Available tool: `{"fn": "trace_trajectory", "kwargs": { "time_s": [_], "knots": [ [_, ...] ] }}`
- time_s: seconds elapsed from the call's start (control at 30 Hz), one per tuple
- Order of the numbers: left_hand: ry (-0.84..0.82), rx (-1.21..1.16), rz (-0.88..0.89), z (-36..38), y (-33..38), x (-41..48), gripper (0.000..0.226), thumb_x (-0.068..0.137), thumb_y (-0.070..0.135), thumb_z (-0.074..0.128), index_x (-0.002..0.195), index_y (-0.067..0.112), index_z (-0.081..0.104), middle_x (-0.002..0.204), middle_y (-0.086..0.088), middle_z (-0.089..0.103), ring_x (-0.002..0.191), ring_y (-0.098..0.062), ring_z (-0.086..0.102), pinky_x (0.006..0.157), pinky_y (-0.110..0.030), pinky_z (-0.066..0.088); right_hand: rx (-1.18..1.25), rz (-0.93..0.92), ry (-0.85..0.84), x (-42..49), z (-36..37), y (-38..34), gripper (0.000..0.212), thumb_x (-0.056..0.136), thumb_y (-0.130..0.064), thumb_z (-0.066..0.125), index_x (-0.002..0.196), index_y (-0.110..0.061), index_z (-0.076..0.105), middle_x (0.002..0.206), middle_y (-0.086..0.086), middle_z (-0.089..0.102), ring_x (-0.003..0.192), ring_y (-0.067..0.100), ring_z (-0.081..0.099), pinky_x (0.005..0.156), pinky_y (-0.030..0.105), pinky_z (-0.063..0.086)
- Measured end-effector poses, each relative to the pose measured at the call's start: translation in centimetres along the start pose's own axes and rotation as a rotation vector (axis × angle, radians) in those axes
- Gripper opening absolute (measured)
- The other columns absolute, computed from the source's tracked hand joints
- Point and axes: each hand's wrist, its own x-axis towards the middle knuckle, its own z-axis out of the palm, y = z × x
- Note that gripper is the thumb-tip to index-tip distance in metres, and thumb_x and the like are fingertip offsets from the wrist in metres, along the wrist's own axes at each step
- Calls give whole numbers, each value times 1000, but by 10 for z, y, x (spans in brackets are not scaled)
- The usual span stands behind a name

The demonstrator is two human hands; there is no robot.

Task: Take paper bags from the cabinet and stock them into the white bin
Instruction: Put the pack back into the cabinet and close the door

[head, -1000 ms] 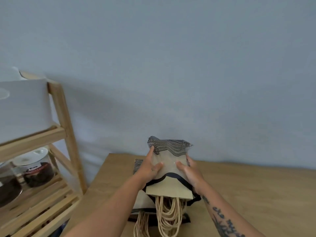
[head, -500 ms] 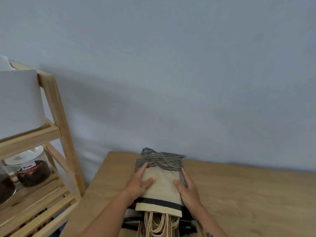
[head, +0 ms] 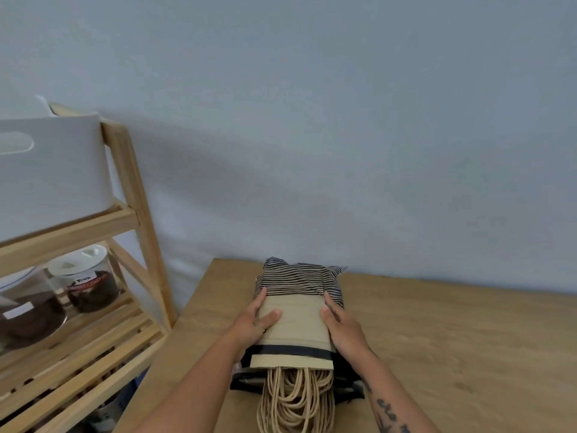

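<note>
The left hand [head: 254,323] is gripping the left edge of a flat stack of paper bags [head: 293,326]. Its grip is narrow: the thumb is lying across the top bag and the fingers are running along the stack's side. The right hand [head: 343,329] is mirroring it on the right edge, with the thumb resting on top and the fingers pressing against the side, so the stack is sitting between the two hands. A tattoo is showing on the right forearm.

The bags are lying on a wooden counter [head: 452,354], near its left end. They are beige with a dark band, and their striped ends [head: 299,278] are pointing toward the far wall [head: 312,120], which is plain blue-grey. Their rope handles [head: 296,398] are spilling in a loose bundle toward the near edge.

To the left, well apart from the hands, a wooden shelf rack [head: 131,189] is standing against the wall. The white bin [head: 53,170] is sitting on its upper shelf. On the shelf below, two clear jars [head: 87,282] with dark contents are standing side by side.
</note>
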Motion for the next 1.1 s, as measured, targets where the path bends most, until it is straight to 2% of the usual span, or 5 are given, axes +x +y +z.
{"fn": "trace_trajectory", "kwargs": {
  "time_s": [0.23,0.5,0.77,0.97,1.1],
  "knots": [
    [85,43,42,19,-9,-70,63,92,19,55,147,20,23,153,0,26,123,-1,27,98,-10,22,-139,-119,-9,-45,6,19,46,95,-41,36,135,-57,20,152,0,30,138,19,30,111,35,30],
    [240,-24,-71,45,-21,-131,63,90,30,58,145,35,27,153,1,26,123,-8,31,96,-18,24,-90,-188,-188,-88,-2,33,36,94,-44,37,109,-75,30,145,-2,41,134,15,36,107,34,34],
    [253,-67,-134,70,-43,-216,64,88,33,60,143,37,30,153,-1,27,110,-8,38,69,-10,38,66,-79,-264,-185,-19,43,64,60,-69,62,115,-76,29,146,-9,35,131,12,39,109,41,36],
    [243,-137,-87,82,-73,-307,61,87,29,61,142,34,34,152,-2,30,130,-19,39,100,-26,35,58,-111,-124,-294,-5,54,48,84,-46,57,117,-71,33,149,-6,34,139,13,28,113,43,29],
    [249,-257,-68,80,-92,-381,58,91,22,58,143,29,35,146,-2,37,112,-14,45,92,-25,42,137,-122,-157,-365,14,51,38,89,-37,55,117,-61,45,144,-11,42,134,9,37,112,39,33]
  ]
}}
